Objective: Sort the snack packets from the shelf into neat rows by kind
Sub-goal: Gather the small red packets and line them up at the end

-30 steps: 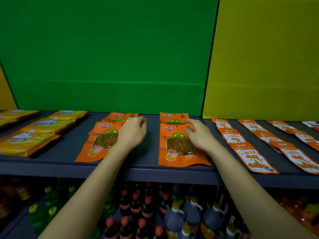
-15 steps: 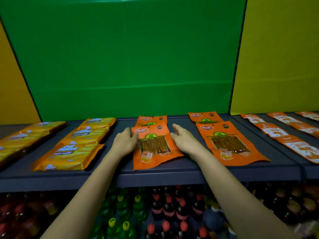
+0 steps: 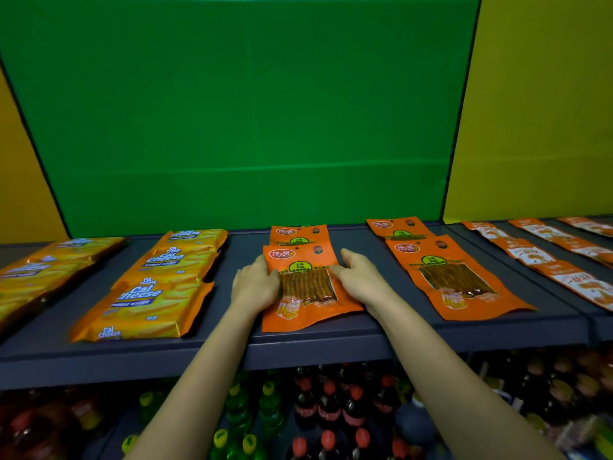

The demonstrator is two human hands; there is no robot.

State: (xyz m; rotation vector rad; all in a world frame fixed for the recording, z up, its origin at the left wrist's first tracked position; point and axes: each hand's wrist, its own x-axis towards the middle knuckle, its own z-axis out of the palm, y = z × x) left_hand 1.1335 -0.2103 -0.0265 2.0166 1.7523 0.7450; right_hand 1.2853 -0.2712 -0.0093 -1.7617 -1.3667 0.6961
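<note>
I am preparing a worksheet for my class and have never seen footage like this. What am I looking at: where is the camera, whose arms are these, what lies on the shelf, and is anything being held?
There is no machine here. A person wears a wide-angle camera on the head, so the one picture looks forward and down along their own bare arms. The left hand and right hand touch opposite sides of a flat orange snack packet with a clear window, seemingly straightening it, not lifting it. It lies on a dark grey shelf, overlapping a matching packet behind. To the left lie yellow Cal Cheese wafer packs. To the right lie two more orange packets and narrow orange-and-white sachets. Drink bottles stand below.
</note>
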